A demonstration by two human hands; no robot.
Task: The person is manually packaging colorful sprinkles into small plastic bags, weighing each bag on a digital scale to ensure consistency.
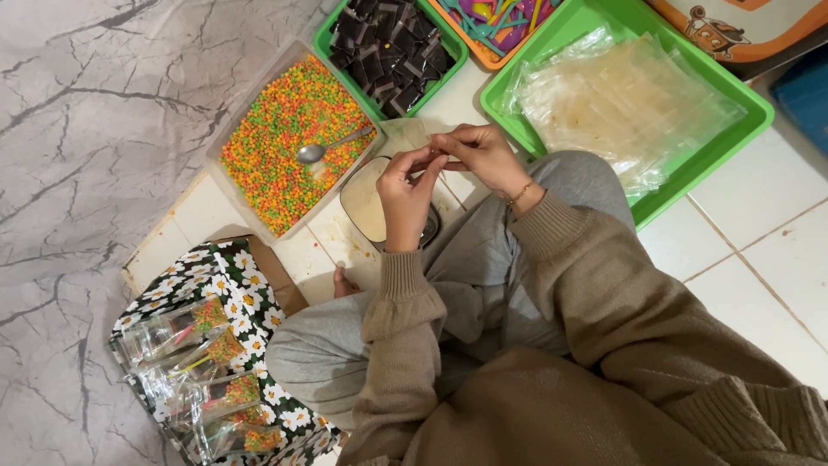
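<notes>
Low in the frame your brown knitted sleeves point(552, 345) cross your grey-trousered knees as you sit on the white tiled floor point(759, 224). At the lower left, a box with a daisy print point(250, 293) holds filled clear packets point(207, 380) with coloured bits inside. Just above centre, your left hand point(404, 192) and right hand point(483, 155) meet, fingertips pinched narrow on a small clear plastic bag point(412, 135); both hands grip it, the left from below and the right from the side, with a thin bracelet on the right wrist. The bag hangs just over a round container of pale cream-coloured filling point(366, 203), which sits partly hidden behind your left hand. To the upper left of your hands, a clear rectangular tub point(226, 129) is full of orange, green and yellow sprinkles point(276, 147), with a metal spoon point(332, 145) lying in them. Beyond it, at the top of the frame, a green tray point(332, 30) carries dark square pieces, and beside it an orange tray point(483, 53) holds bright plastic sticks. At the upper right, a larger green tray point(724, 147) is heaped with empty clear bags point(621, 99).
</notes>
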